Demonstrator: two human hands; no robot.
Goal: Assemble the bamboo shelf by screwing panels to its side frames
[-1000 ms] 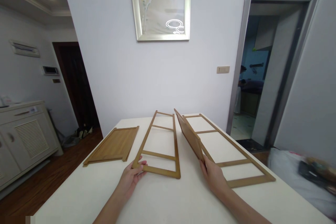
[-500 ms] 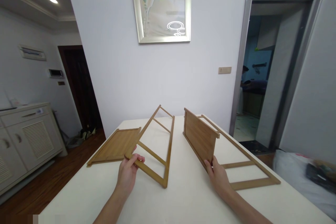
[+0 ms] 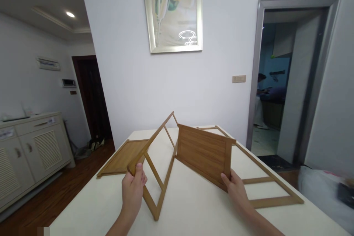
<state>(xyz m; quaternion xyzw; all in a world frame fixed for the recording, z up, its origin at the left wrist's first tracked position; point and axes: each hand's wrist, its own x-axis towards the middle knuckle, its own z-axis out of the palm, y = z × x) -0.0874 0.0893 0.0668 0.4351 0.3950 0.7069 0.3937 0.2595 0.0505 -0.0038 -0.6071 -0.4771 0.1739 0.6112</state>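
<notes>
My left hand point(image 3: 134, 188) is closed round the corner of a ladder-like wooden frame point(image 3: 153, 169), which leans up on edge with its lower rail near the table. My right hand point(image 3: 235, 188) grips the near end of a rectangular wooden panel point(image 3: 204, 153), tilted up on its long edge. The panel's far end meets the frame's long rail in the view; whether they touch or only overlap I cannot tell. A second wooden panel point(image 3: 124, 156) lies flat on the left of the table. On the right, a second wooden frame point(image 3: 272, 202) lies flat, partly behind the upright panel and my right hand.
The white table point(image 3: 190, 210) reaches to the wall, where a framed picture point(image 3: 175, 49) hangs. A louvred cabinet point(image 3: 35, 143) stands left. At the right are a doorway point(image 3: 254, 62), with part of a person visible beyond it, and a white plastic bag point(image 3: 312, 184).
The panel in my right hand has swung its far end left, up to the frame. My left hand has tilted the frame, and its near corner has come closer. The camera view has tipped up slightly.
</notes>
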